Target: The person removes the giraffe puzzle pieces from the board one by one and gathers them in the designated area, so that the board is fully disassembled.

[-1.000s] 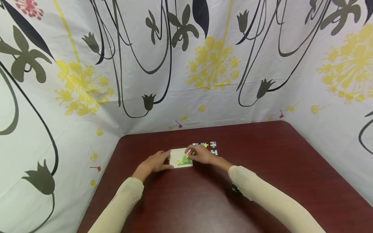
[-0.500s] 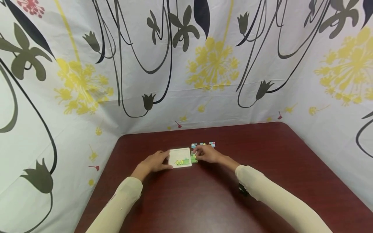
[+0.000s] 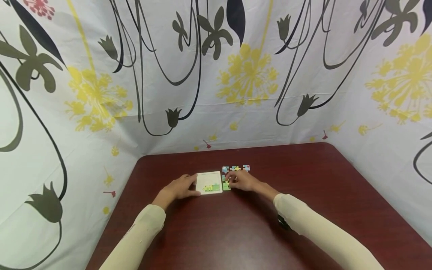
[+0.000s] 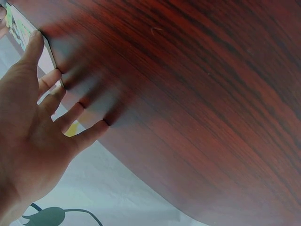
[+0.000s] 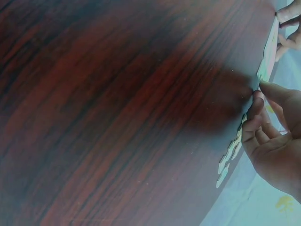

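A shallow white puzzle tray point(image 3: 204, 180) lies on the table, with yellow and green puzzle pieces point(image 3: 210, 187) along its lower part. My left hand point(image 3: 180, 186) rests at the tray's left edge; in the left wrist view its thumb touches the tray's side and the fingers are spread. To the right of the tray, my right hand point(image 3: 243, 180) pinches a green puzzle piece point(image 3: 226, 186) between thumb and forefinger, low at the table. The right wrist view shows thumb and fingertip close together at that piece's edge, the other fingers curled.
Several loose puzzle pieces point(image 3: 236, 168) lie behind my right hand, some partly hidden by it. They appear as a thin row of pieces point(image 5: 228, 155) in the right wrist view. A flower-printed cloth point(image 3: 216, 112) hangs beyond the dark red table point(image 3: 216, 232).
My right hand has moved right, off the tray, carrying a green puzzle piece that is now beside the tray's right edge. The left hand stays at the tray.
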The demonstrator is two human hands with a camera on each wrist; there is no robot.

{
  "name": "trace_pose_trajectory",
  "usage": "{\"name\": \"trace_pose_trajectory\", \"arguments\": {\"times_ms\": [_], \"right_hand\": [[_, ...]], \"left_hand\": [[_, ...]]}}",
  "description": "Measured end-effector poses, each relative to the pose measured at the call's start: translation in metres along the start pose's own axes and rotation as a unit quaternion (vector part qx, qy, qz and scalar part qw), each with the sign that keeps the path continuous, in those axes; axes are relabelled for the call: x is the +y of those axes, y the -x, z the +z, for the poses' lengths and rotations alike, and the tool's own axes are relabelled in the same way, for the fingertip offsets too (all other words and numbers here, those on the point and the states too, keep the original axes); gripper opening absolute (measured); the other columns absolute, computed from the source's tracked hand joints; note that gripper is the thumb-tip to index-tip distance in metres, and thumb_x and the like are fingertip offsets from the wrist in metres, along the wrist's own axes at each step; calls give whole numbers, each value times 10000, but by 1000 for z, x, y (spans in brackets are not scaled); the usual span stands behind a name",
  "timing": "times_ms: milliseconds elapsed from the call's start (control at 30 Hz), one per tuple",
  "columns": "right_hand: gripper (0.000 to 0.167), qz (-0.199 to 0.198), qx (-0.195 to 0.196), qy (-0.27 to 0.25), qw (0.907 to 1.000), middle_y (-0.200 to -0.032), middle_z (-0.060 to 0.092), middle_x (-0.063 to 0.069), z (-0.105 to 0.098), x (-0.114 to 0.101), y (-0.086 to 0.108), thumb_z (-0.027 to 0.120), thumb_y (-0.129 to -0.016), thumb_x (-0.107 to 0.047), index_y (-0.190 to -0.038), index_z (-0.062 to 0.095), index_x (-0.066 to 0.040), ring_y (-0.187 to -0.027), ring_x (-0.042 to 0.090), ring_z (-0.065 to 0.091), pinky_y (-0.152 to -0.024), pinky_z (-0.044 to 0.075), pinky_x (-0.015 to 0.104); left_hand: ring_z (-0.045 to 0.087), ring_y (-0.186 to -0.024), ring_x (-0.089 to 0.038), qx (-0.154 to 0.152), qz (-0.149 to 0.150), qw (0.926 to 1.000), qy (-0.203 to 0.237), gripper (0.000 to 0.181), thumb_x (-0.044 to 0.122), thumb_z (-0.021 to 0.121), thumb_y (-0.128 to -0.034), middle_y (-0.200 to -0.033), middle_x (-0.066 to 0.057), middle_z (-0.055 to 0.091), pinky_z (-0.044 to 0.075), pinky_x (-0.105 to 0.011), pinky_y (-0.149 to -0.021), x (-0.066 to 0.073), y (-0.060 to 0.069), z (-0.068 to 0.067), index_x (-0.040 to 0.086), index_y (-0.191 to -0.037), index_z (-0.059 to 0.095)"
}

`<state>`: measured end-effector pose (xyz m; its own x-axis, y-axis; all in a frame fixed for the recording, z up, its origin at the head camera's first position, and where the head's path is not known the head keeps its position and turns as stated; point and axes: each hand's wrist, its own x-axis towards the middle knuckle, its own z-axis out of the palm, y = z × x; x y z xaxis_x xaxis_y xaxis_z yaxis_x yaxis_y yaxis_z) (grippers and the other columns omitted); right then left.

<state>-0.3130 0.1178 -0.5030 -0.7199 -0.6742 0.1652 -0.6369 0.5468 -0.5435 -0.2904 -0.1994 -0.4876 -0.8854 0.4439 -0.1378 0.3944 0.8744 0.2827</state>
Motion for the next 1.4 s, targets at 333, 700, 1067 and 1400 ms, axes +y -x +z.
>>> {"name": "trace_pose_trajectory", "arguments": {"times_ms": [333,700,1067,1400], "right_hand": [[236,250,-51,156,9996,-953,741,34,2,0,0,744,-966,-80,-1200,730,-51,-834,140,693,-707,531,266],[215,-25,-3,87,10000,-954,752,89,2,-6,-4,722,-969,-47,-1180,721,-5,-824,172,697,-712,528,275],[194,-168,-67,-199,9996,-926,748,58,15,-20,-23,701,-970,-32,-1160,726,-4,-792,151,695,-724,535,257],[254,-153,-220,31,9996,-957,752,44,26,-33,-39,762,-952,-96,-1191,745,-9,-776,128,685,-713,539,250]], "left_hand": [[496,-1313,-295,-31,16,10000,-16,427,514,746,-937,-1338,-105,547,483,-483,-913,0,-1,-1,207,-1159,550],[480,-1366,-305,-36,-74,10000,-8,574,517,745,-938,-1406,-119,537,482,-511,-989,2,1,-1,168,-1349,549],[477,-1397,-355,-135,-211,9997,-42,605,555,728,-935,-1512,-179,482,467,-570,-1042,1,1,-1,214,-1391,524],[441,-1434,-339,-152,-225,9996,-32,770,571,721,-934,-1530,-159,473,451,-566,-1069,-1,-2,1,182,-1541,451]]}}
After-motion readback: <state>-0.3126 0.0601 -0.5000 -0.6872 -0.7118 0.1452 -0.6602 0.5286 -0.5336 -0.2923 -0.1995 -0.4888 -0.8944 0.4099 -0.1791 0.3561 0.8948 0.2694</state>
